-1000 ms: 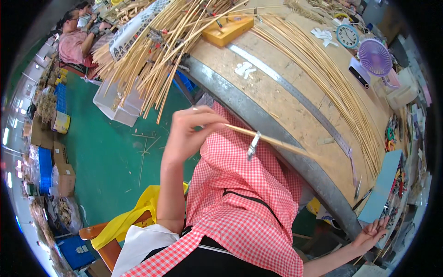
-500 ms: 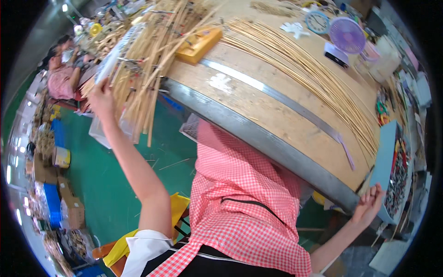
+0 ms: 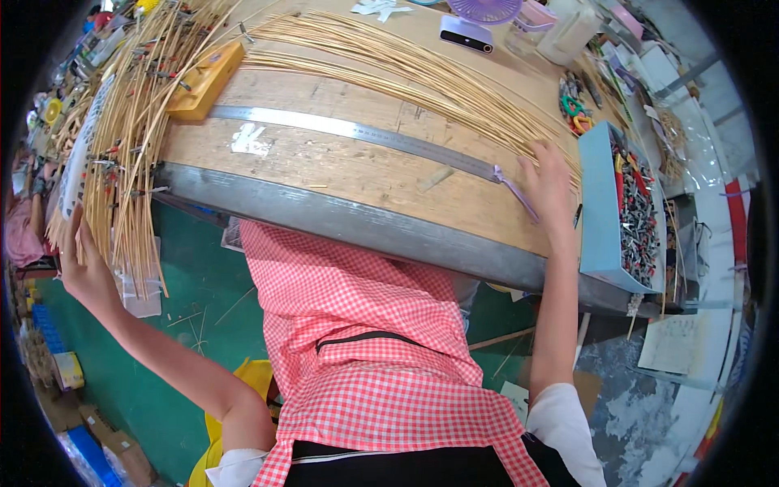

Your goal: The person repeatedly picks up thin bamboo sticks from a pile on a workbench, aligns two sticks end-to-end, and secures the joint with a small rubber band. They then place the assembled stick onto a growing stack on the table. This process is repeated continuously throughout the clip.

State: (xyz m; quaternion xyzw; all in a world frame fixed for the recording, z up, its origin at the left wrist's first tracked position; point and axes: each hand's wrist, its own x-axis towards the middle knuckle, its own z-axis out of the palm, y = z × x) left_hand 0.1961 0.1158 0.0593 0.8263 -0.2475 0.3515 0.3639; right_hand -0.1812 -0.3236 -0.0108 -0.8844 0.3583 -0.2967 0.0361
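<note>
My left hand (image 3: 83, 266) is raised at the table's left side, its fingers stretched up to the lower end of a long white strip with dark markings (image 3: 79, 166). That strip lies along a thick pile of thin bamboo sticks (image 3: 134, 174) with small clamps on them. I see no clear grip there. My right hand (image 3: 550, 191) reaches over the tabletop, fingers apart and slightly bent, at the right ends of a long fanned bundle of bamboo sticks (image 3: 422, 69). Just left of it lies a steel ruler (image 3: 349, 130) with a purple tie (image 3: 515, 193) at its end.
A yellow wooden block (image 3: 205, 81) stands at the ruler's left end. On the right is a light blue box (image 3: 596, 207) full of small metal clips, with scissors (image 3: 574, 114) behind it. A purple fan (image 3: 484, 8) stands at the back. The dark metal table edge (image 3: 349, 219) runs before me.
My right hand has moved from the blue box's near corner up and left to the stick ends. The view has turned to the right; my left hand stays by the white strip.
</note>
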